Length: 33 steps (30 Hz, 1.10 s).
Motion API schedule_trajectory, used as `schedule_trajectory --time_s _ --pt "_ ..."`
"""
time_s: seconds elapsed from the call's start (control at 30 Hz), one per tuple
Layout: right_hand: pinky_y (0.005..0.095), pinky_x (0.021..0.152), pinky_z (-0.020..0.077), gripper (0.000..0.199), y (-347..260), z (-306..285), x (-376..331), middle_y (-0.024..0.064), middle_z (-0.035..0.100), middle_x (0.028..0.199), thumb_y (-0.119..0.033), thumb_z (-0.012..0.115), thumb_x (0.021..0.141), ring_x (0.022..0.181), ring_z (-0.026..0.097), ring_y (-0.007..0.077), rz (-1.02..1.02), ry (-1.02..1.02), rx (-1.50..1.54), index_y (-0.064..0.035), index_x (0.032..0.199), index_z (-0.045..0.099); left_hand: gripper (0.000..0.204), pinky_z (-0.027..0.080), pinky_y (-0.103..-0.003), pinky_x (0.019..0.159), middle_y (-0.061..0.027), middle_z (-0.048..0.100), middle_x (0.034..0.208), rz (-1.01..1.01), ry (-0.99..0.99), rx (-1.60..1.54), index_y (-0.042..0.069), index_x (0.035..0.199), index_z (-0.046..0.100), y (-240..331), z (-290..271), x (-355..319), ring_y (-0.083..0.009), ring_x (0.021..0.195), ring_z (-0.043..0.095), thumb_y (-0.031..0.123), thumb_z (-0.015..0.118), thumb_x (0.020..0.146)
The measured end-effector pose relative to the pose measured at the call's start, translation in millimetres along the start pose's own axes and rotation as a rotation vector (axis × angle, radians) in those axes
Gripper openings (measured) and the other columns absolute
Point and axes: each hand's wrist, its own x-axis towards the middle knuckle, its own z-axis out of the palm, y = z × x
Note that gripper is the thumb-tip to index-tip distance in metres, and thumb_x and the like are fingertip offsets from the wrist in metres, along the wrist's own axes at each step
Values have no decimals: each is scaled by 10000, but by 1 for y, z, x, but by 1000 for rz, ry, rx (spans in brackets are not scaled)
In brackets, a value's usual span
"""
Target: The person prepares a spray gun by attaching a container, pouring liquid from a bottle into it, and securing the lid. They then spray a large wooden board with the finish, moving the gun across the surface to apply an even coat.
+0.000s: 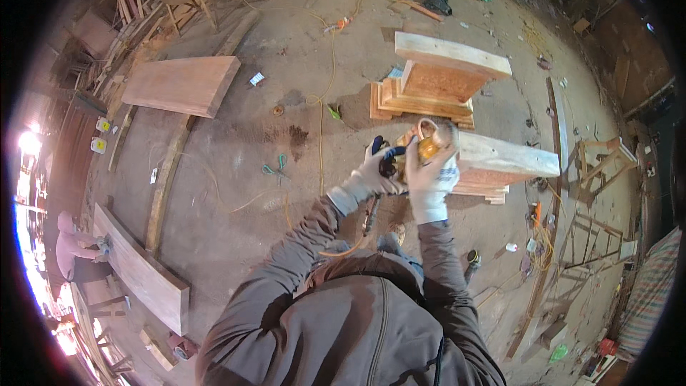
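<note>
Both my hands wear pale work gloves and meet over a hand-held power tool [404, 156] with a dark body and an orange part. My left hand [373, 171] grips the dark rear of the tool. My right hand [431, 171] is closed around the orange front end, where a round disc-like part [427, 129] shows. A cable hangs down from the tool toward my feet. Just right of my hands is a stepped wooden block [504, 161] with a pale top.
A second stepped wooden block [443, 75] stands farther off. A reddish board [182, 84] lies on the concrete floor at left, a long plank [139, 271] at lower left beside a crouching person [75, 246]. A yellow cord [321, 121], scissors [274, 166], wooden frames [597, 164] at right.
</note>
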Motion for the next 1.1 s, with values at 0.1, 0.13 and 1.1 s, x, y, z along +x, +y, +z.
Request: schedule_trajectory --time_s 0.1,0.13,1.1 --pt "435 800 544 735 -4 14 1 253 649 1117 -290 747 891 953 676 394 110 -29 -9 102 1379 361 793 17 -539 1218 -131 560 1321 71 143 385 81 1372 505 1 15 1 -265 1382 387 391 856 731" --pt "444 782 550 730 -8 17 1 254 650 1116 -283 741 895 936 684 389 -22 -12 -24 98 1385 357 788 53 -534 1215 -161 498 1380 69 210 503 81 1368 504 -2 16 -5 -299 1395 361 406 845 737" --pt "391 558 504 312 -13 -50 76 72 631 758 -383 678 849 624 612 276 -1328 -935 63 -97 742 616 794 498 -463 913 -166 620 1167 213 -218 575 91 1271 564 78 -2 -57 -369 1036 616 408 876 614"
